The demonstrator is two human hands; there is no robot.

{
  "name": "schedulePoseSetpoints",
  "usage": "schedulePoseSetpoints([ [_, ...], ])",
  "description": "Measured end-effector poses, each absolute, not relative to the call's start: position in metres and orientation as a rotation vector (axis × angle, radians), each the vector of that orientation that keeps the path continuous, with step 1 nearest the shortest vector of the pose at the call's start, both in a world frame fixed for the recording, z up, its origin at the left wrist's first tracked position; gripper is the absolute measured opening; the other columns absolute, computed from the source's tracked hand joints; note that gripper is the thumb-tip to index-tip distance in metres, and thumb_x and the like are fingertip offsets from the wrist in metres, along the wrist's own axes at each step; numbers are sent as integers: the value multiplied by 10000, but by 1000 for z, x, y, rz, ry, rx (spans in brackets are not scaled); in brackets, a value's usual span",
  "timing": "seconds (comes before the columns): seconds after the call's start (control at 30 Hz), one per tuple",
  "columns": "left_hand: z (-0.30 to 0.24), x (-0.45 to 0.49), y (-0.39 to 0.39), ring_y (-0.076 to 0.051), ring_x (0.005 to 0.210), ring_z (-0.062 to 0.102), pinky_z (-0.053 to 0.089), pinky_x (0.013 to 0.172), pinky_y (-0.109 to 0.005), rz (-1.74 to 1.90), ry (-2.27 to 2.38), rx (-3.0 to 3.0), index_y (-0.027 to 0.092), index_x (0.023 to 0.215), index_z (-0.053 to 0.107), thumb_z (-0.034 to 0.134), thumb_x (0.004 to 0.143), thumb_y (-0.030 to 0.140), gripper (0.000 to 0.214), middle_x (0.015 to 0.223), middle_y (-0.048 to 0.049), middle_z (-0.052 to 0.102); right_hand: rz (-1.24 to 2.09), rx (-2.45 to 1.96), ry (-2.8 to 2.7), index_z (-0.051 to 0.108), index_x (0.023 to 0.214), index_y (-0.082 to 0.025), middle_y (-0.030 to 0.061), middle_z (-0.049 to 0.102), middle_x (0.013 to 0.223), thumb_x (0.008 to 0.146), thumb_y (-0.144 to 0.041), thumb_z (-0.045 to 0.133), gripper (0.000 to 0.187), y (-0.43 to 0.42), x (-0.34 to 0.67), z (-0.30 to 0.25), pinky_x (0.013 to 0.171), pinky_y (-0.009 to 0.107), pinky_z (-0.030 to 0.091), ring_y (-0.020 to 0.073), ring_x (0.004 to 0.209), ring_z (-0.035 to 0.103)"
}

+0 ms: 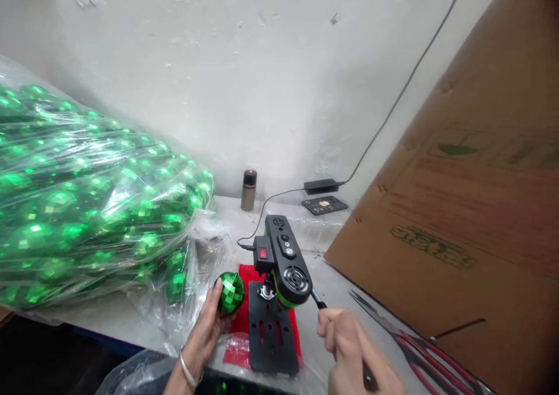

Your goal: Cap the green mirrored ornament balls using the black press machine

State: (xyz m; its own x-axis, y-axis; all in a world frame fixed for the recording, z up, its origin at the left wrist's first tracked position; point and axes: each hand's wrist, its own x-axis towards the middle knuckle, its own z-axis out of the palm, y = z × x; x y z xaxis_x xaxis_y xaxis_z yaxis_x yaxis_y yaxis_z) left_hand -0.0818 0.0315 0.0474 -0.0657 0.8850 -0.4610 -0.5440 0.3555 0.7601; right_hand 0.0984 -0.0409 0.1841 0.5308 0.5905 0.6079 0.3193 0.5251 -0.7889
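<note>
Our left hand (205,331) grips the green faceted ball (230,291) at lower centre, beside the mini drill press (279,278); our right hand (349,348) wraps its lever (318,302). We judge drilling is next: seat the ball under the spindle, then pull steadily.

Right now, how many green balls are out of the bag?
1. The green ball is held in the left hand, beside the small drill press. Many more sit inside the plastic bag; some hidden.
</note>
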Motion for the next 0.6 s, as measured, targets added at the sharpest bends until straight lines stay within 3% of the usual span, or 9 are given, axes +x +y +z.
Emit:
schedulePoseSetpoints([
  [0.1, 37, -77, 14, -290, 1068, 814, 696, 891, -399, 1265, 1211, 520, 259, 1360, 613, 950, 766, 654, 790, 1292, -107, 784, 133, -978, -1189, 499, 640, -214, -21, 520, 593, 1122, -294, 589, 497, -37, 110, 182, 550, 243, 410, 110, 560, 554],
  [0.17, 31, -77, 9, -308, 1033, 816, 688, 896, -428, 1271, 1292, 691, 251, 1394, 543, 937, 708, 722, 921, 1197, -97, 798, 97, -960, -1211, 492, 652, -217, -28, 504, 594, 1122, -245, 568, 476, -36, 112, 182, 552, 231, 426, 107, 565, 561],
  [0.3, 25, -73, 4, -316, 931, 815, 663, 890, -458, 1219, 1329, 970, 231, 1330, 512, 889, 666, 746, 921, 1001, -57, 805, 68, -934, -1246, 488, 674, -221, -34, 511, 613, 1118, -193, 543, 449, -35, 109, 183, 550, 219, 438, 98, 563, 558],
  [0.43, 28, -59, -2, -329, 1073, 806, 625, 1009, -479, 1117, 1341, 1152, 234, 1323, 566, 872, 699, 605, 788, 1160, -105, 814, 71, -937, -1274, 493, 704, -224, -36, 521, 634, 1115, -157, 520, 417, -36, 109, 184, 546, 218, 432, 93, 565, 553],
  [0.6, 28, -44, -5, -380, 1290, 740, 574, 1126, -541, 1120, 1505, 1306, 232, 1392, 580, 841, 725, 513, 770, 1385, -152, 759, 69, -947, -1304, 526, 738, -223, -26, 558, 656, 1104, -132, 515, 377, -39, 111, 181, 544, 230, 444, 104, 576, 572],
])
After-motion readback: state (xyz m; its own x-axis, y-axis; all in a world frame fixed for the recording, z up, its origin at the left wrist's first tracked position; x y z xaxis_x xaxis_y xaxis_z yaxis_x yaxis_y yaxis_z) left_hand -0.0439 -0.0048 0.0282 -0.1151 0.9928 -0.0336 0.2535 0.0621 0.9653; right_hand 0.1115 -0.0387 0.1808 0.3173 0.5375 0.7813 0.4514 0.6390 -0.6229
